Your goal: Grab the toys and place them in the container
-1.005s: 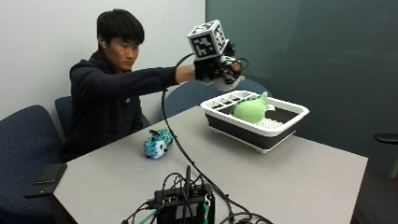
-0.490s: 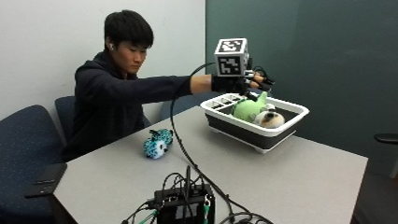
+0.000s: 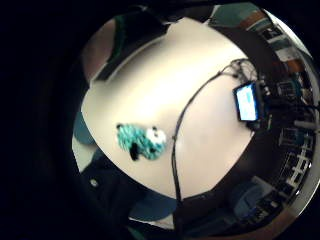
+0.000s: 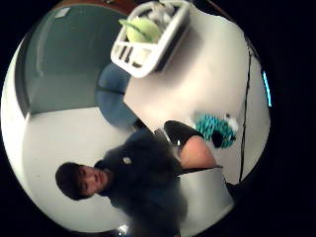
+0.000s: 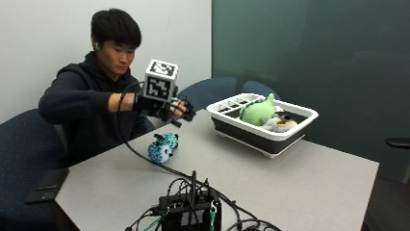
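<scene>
A teal spotted plush toy [image 5: 163, 147] lies on the grey table [image 5: 301, 192] in front of the person. My gloved right hand [image 5: 170, 108] hovers just above and behind it, fingers loosely curled and holding nothing. The little finger side palm view looks down on the teal toy [image 3: 141, 141] on the table. The white and black container [image 5: 256, 137] stands at the far right of the table. It holds a green plush toy [image 5: 258, 110] and a small pale toy [image 5: 280, 123]. The thumb side palm view shows the container [image 4: 143, 54], the green toy [image 4: 140, 30] and the teal toy [image 4: 215, 129].
A black electronics box [image 5: 190, 211] with a tangle of cables sits at the table's near edge. One cable [image 5: 137, 154] runs from it past the teal toy up to my hand. Blue chairs [image 5: 211, 91] stand behind the table. A dark flat device [image 5: 44, 185] lies at the left.
My hand has drawn back from above the container, leftward and down, to above the teal toy. A small pale toy now lies beside the green one in the container.
</scene>
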A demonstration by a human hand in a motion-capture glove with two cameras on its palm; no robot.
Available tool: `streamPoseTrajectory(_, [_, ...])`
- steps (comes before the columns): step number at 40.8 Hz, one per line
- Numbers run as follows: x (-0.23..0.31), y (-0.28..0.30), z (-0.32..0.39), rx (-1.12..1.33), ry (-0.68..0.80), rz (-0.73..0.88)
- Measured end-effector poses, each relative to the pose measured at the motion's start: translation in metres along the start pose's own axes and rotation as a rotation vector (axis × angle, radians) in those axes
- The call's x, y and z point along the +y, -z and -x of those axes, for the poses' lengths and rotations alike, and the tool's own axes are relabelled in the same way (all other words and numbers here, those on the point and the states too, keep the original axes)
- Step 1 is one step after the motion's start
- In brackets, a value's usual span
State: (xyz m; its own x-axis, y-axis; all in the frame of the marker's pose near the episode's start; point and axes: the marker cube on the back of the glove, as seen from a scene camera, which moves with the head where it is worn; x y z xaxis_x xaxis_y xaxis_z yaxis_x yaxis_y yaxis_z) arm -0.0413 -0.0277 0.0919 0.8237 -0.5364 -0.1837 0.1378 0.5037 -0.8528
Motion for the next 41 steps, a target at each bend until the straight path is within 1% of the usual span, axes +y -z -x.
streamPoseTrajectory(5, [0.018,-0.067,-0.021,0.041,0.011,0.167])
streamPoseTrajectory(8, [0.021,-0.094,-0.028,0.031,0.019,0.197])
streamPoseTrajectory(10, [0.021,-0.106,-0.029,0.032,0.026,0.179])
streamPoseTrajectory(14, [0.017,-0.121,-0.029,0.101,0.035,0.087])
streamPoseTrajectory(20, [0.007,-0.116,-0.023,0.174,0.052,0.000])
streamPoseTrajectory(26, [-0.008,-0.083,-0.001,0.114,0.073,-0.091])
streamPoseTrajectory(33, [-0.036,0.000,0.040,0.119,0.162,-0.235])
streamPoseTrajectory(37, [-0.066,0.066,0.074,0.106,0.191,-0.337])
streamPoseTrajectory(39, [-0.088,0.093,0.090,0.138,0.169,-0.384])
streamPoseTrajectory(41, [-0.115,0.111,0.098,0.229,0.123,-0.415])
